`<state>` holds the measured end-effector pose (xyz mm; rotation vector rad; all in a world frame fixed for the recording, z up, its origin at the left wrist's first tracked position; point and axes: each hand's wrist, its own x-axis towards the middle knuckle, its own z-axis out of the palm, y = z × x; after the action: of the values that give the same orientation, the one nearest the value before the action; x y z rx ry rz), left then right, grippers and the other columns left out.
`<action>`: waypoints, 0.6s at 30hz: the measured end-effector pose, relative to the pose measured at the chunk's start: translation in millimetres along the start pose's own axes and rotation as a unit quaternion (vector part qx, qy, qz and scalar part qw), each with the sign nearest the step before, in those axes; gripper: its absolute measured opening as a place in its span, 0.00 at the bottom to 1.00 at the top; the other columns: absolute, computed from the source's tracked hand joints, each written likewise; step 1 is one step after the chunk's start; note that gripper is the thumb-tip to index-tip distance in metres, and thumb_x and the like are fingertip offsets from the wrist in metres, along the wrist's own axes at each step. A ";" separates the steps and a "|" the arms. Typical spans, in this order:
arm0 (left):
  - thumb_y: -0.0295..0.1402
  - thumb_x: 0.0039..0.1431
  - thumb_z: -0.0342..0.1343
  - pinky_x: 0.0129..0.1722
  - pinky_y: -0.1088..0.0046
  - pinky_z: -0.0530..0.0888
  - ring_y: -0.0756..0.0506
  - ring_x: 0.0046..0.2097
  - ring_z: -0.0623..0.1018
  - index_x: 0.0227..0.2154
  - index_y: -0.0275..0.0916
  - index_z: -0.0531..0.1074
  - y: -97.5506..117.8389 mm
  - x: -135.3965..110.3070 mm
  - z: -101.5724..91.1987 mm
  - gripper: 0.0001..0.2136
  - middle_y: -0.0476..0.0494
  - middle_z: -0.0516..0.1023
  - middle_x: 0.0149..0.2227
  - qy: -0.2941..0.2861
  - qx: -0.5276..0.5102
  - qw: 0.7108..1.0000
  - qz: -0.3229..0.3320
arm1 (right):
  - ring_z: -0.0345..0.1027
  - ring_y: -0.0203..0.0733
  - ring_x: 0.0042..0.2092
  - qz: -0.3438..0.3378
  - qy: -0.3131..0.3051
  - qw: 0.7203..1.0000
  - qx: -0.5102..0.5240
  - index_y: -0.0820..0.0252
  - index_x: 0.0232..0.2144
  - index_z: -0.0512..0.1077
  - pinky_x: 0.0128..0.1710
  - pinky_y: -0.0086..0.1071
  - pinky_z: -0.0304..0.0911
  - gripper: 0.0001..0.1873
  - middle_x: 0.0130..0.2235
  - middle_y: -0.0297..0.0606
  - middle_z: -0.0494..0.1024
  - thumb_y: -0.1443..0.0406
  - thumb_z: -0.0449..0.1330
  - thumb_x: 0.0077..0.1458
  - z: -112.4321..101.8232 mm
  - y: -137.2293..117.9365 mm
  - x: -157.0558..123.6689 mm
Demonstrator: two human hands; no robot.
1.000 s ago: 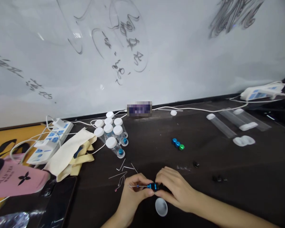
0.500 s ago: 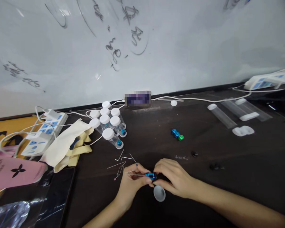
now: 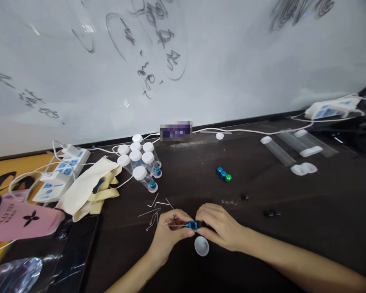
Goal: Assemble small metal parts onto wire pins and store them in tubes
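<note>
Your L hand (image 3: 167, 238) is clamped, thumb + index, on the blue end of a small blue-and-blk cylinder (image 3: 192, 225); your R hand (image 3: 221, 226) is pinched on its blk end, so both are closed on the one pc. It's btwn your fingertips, lying roughly sideways, w/ a thin metal rod (image 3: 179, 225) running from its blue end back twd your L palm. Just on your side of it, a small white cup (image 3: 201, 246) sits on the dk table (image 3: 183, 175), near your R thumb.

L of your L hand: loose thin metal pins (image 3: 162, 203), some bent, one w/ a pink tip. Up and R of your hands, 2 blue knobs (image 3: 223, 174) + 1 green knob (image 3: 228, 178) in a touching row; small blk pcs (image 3: 271, 213) R of your R hand, too dark to ID.

Farther up L, a cluster of clear tubes w/ white caps (image 3: 139, 173), blue bits inside some. Beyond, L: beige cloth bag (image 3: 91, 183), white pwr strip (image 3: 53, 187). Far R: more clear tubes (image 3: 280, 152), lying flat, + white caps (image 3: 311, 151) nearby. Whiteboard (image 3: 232, 61) w/ marker writing along the back.
</note>
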<state>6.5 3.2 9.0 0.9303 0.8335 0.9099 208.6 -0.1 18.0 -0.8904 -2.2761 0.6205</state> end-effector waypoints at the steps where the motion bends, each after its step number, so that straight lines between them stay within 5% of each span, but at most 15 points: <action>1: 0.27 0.41 0.71 0.37 0.74 0.71 0.49 0.35 0.77 0.27 0.36 0.78 0.7 0.3 -0.2 0.09 0.46 0.79 0.30 -0.005 0.006 1.000 0.002 | 0.62 0.40 0.31 0.001 0.004 1.000 0.001 0.60 0.32 0.65 0.33 0.34 0.59 0.16 0.30 0.39 0.72 0.57 0.46 0.68 0.4 0.2 -0.6; 9: 0.28 0.40 0.72 0.40 0.73 0.71 0.48 0.37 0.77 0.33 0.38 0.79 -0.7 2.0 -2.6 0.14 0.47 0.79 0.32 -0.004 -0.001 1.000 0.021 | 0.64 0.39 0.33 -0.006 0.049 0.999 0.013 0.61 0.39 0.66 0.34 0.33 0.61 0.11 0.33 0.39 0.72 0.59 0.52 0.66 1.9 1.5 -2.3; 18: 0.28 0.38 0.72 0.36 0.73 0.73 0.48 0.33 0.77 0.25 0.37 0.79 6.0 -0.6 0.7 0.08 0.46 0.80 0.28 0.019 0.048 0.998 0.036 | 0.62 0.40 0.30 -0.005 0.009 1.000 -0.011 0.60 0.33 0.64 0.33 0.35 0.59 0.20 0.30 0.39 0.71 0.55 0.42 0.69 1.4 -0.6 -0.5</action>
<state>5.2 4.3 14.8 1.0356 0.8876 0.9597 207.7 -1.1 17.1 -0.8899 -2.2736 0.5822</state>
